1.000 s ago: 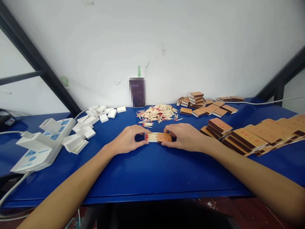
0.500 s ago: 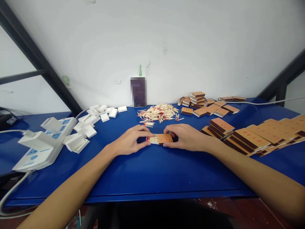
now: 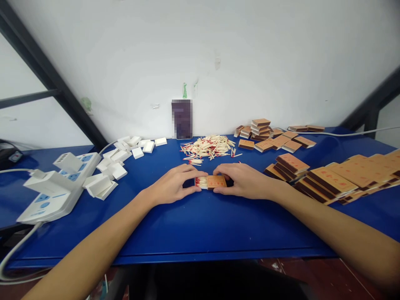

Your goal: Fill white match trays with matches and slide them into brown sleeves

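Observation:
In the head view, a white matchbox tray (image 3: 201,183) with red-tipped matches sits partly inside an orange-brown matchbox sleeve (image 3: 216,182). My left hand (image 3: 175,183) grips the tray's long sides between thumb and fingers. On the right, my right hand (image 3: 239,180) pinches the sleeve the same way. Both pieces rest low at the blue table (image 3: 200,229). Just behind them lies a heap of loose matches (image 3: 212,146), with a small group of matches nearer my hands.
White empty trays (image 3: 117,156) lie scattered at the left, near a power strip (image 3: 62,187) with plugs and cables. Matchbox sleeves (image 3: 275,141) are piled at the back right, and rows of matchboxes (image 3: 337,179) stand beside my right forearm. A blurred dark rectangle (image 3: 182,118) leans on the wall.
The filled tray has slid slightly to the right, a little deeper into the sleeve, with my left hand moving along. My right hand stays almost in place.

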Action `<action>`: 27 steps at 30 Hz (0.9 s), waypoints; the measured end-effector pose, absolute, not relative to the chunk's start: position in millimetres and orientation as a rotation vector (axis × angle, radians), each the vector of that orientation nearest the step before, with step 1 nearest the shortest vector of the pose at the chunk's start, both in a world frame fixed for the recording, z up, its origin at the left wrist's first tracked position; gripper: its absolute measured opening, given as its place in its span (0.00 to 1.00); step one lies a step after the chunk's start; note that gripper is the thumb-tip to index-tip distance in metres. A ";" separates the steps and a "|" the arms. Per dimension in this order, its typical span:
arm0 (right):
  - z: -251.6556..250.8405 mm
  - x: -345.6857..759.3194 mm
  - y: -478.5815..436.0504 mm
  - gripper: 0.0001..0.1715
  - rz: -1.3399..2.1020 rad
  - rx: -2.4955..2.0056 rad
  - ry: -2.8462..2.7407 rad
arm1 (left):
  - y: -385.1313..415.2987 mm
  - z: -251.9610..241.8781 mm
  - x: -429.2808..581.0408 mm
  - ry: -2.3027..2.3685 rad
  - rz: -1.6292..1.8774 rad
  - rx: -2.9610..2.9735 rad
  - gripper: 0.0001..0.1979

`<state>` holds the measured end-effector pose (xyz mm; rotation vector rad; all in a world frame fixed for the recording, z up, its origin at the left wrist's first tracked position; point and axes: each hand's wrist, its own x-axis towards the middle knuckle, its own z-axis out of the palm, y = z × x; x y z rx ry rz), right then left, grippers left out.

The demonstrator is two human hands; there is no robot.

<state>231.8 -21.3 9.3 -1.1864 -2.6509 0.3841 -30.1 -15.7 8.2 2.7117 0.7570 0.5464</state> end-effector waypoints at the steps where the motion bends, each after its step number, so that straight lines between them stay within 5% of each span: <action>1: 9.6 231.4 -21.9 0.24 0.392 -1.178 -2.648 | -16.4 7.9 -29.1 0.761 0.567 2.703 0.20; 27: 6.7 217.1 -36.1 0.24 0.311 -0.855 -2.747 | -24.0 12.3 -20.5 0.796 0.572 2.642 0.34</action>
